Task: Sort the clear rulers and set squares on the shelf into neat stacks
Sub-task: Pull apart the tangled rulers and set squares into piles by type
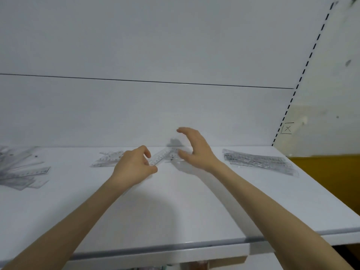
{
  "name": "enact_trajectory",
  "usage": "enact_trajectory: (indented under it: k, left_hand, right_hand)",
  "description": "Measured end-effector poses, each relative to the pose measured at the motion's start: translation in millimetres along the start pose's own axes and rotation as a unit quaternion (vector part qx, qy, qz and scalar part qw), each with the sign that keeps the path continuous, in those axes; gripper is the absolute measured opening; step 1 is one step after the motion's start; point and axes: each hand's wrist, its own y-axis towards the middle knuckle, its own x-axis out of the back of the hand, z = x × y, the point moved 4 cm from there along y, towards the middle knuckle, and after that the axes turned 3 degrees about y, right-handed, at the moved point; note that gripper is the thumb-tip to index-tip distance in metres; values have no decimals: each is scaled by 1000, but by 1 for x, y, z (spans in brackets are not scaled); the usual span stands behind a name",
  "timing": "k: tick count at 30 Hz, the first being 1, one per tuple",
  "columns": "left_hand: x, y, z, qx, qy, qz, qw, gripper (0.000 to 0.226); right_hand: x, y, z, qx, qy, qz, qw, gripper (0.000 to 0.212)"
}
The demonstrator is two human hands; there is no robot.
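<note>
Your left hand point(134, 168) pinches the near end of one clear ruler point(162, 155) between thumb and forefinger, the other fingers curled. The ruler slants away to the right, low over the white shelf point(175, 207) near the back panel.

Your right hand point(194, 149) is cupped in a wide C at the ruler's far end, forefinger high and thumb low beside it. There is a faint clear blur between them, and I cannot tell whether you hold a piece there.

Three groups of clear pieces lie on the shelf:
- a small pile point(109, 158) just left of your left hand;
- a long, fairly tidy stack of rulers point(259, 162) to the right of your right hand, well apart from it;
- a loose fanned heap point(19, 172) at the far left edge.

The pieces in each group are too clear and overlapped to count.

A slotted upright point(303, 75) rises at the shelf's right end, with a boxed X mark point(287, 128) on the wall beside it.
</note>
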Motion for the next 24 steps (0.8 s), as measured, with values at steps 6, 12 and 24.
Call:
enact_trajectory:
  k: [6,12,24]
  left_hand:
    - [-15,-2,-24,-105,-4,48,993,29]
    - [-29,-3,-28,-130,19,81,988,29]
    - [-45,4,-3,-111,105,65,986,15]
  right_hand:
    - [-6,-17,40,72,-101,186,975,57]
    - [23,-43,20,-67,49,161,983,38]
    - [165,-143,-116,-270,-56,-33,961,31]
